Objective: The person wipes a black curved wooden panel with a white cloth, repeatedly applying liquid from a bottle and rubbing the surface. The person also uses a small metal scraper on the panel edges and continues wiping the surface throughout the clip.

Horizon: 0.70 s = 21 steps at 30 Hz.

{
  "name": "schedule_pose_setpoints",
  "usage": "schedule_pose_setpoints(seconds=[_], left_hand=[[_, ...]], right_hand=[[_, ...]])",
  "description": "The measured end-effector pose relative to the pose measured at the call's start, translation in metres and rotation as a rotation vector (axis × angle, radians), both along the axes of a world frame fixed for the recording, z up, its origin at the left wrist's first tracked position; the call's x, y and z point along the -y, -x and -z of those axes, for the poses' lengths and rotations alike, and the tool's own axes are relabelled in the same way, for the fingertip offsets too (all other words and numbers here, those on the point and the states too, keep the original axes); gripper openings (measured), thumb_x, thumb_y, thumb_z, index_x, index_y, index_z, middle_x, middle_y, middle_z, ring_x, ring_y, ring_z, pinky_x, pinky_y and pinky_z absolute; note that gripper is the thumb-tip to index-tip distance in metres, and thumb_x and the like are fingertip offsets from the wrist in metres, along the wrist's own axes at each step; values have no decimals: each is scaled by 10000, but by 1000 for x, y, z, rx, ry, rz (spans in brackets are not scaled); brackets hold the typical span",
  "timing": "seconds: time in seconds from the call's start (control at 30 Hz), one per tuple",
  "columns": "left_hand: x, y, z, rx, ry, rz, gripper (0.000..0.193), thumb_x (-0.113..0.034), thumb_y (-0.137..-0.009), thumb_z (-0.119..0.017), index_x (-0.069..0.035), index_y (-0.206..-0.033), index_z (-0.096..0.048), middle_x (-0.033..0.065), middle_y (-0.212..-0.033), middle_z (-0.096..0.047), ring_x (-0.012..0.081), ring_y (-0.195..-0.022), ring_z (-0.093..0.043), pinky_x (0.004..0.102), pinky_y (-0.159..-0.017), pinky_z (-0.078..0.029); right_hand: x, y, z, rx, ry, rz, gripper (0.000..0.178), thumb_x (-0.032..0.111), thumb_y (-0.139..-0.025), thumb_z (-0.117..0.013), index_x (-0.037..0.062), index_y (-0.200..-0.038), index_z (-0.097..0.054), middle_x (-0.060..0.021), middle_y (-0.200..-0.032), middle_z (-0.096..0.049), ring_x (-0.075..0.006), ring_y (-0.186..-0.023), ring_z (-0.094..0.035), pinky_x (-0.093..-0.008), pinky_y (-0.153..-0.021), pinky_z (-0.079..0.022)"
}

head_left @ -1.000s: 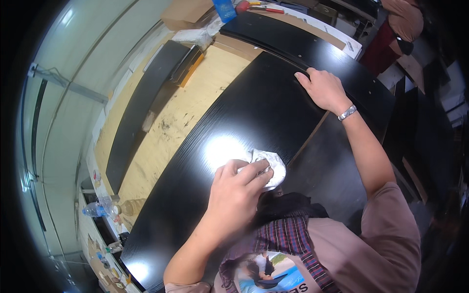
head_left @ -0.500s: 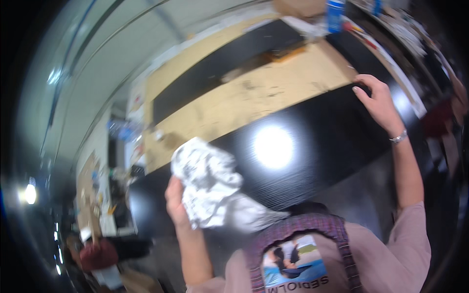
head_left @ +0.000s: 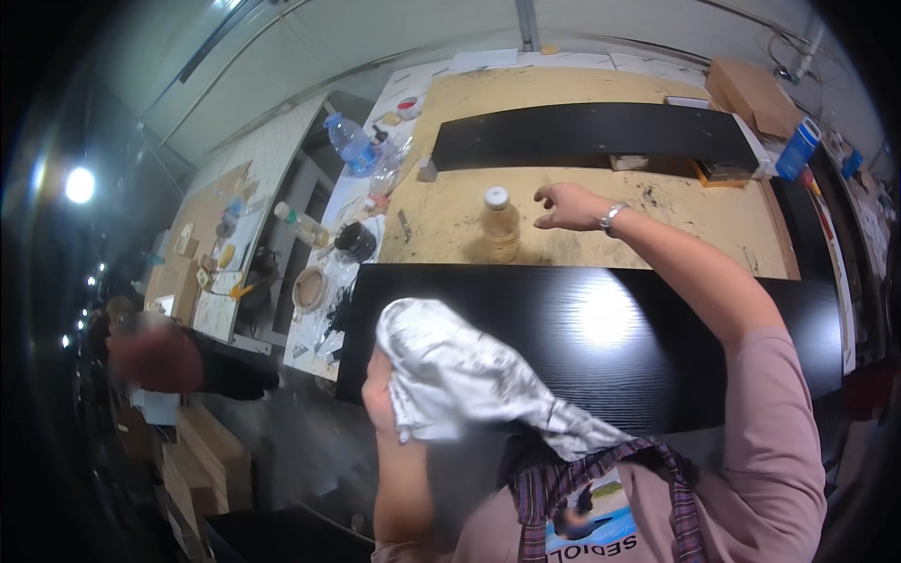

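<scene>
My left hand (head_left: 379, 392) is closed on a white cloth (head_left: 455, 371) with dark smudges. The cloth hangs in loose folds over the near left part of a glossy black board (head_left: 507, 305). Beyond that board's far edge, a bottle (head_left: 501, 233) with a white cap and pale yellowish contents stands upright on the worktop. My right hand (head_left: 574, 208) is stretched out just to the right of it, fingers apart and curved, not touching the bottle. There is nothing in that hand.
Farther back, a second black board (head_left: 591, 133) is propped above the tan worktop (head_left: 441, 220). At the left stand a clear blue-tinted jug (head_left: 349, 145), a dark jar (head_left: 355, 242) and a roll of tape (head_left: 309, 289). A blue bottle (head_left: 799, 150) stands at the right. Another person (head_left: 155, 357) is at far left.
My right hand has left the board's far right edge and moved left to beside the bottle. The view has swung left, bringing the bottle into sight. My left hand still holds the cloth.
</scene>
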<state>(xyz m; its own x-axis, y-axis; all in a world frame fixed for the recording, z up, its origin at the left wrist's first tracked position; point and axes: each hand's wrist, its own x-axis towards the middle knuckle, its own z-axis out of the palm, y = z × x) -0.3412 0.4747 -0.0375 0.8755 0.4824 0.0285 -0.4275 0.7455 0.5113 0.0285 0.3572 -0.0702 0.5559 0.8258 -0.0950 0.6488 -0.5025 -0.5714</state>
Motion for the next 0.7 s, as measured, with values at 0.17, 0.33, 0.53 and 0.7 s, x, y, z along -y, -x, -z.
schedule_pose_setpoints(seconds=[0.17, 0.33, 0.53, 0.7], left_hand=[[-60, 32, 25, -232, -125, -217, 442, -271, -1098, -372, 46, -1341, -561, 193, -1263, -666, 322, -1135, -670, 445, -1017, -526], [-82, 31, 20, -318, -60, -268, 409, -272, -1104, -385, 33, -1273, -600, 172, -1175, -702, 287, -1063, -703, 426, -966, -558], [-85, 10, 12, -347, -107, -224, 342, -195, -1083, -447, 55, -1217, -637, 150, -1121, -724, 242, -1008, -721, 370, -915, -573], [-74, -16, -18, -302, -244, -206, 326, -173, -1073, -478, 70, -1214, -643, 147, -1117, -727, 225, -978, -729, 346, -878, -582]], right_hand=[[-72, 3, 33, 0, 91, 2, 619, 460, -824, -797, -33, -1184, -693, -241, -1134, -728, -366, -1079, -697, -426, -933, -539], [-68, 38, -6, 225, 380, 123, 500, 516, -812, -729, 36, -947, -772, -179, -917, -759, -326, -829, -737, -419, -746, -579], [-19, 144, -68, 269, 20, -315, 656, 609, -809, -755, -34, -938, -733, -236, -984, -702, -385, -924, -696, -453, -835, -554], [7, 189, -86, 227, -284, -421, 687, 639, -774, -768, -17, -976, -726, -197, -1042, -677, -362, -951, -655, -462, -851, -546]])
